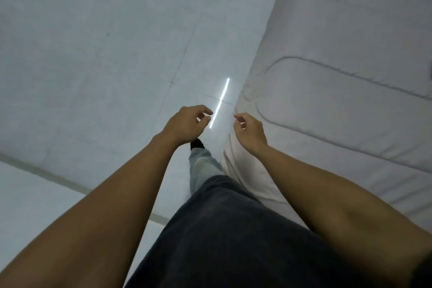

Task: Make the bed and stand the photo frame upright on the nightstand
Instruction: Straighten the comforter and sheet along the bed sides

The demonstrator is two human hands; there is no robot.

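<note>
A pale quilted duvet point(339, 105) covers the bed along the right side of the view, its edge hanging down beside my leg. My left hand point(187, 124) hovers over the floor with curled, parted fingers and holds nothing. My right hand point(250, 131) is just left of the duvet's edge, fingers loosely curled and apart, also empty; I cannot tell whether it touches the fabric. No photo frame or nightstand is in view.
A glossy tiled floor point(105, 65) fills the left and centre, with a bright reflected light strip point(219, 103). My dark shirt and light trousers point(201, 166) show below my arms. A white wall base point(46, 194) runs along the lower left.
</note>
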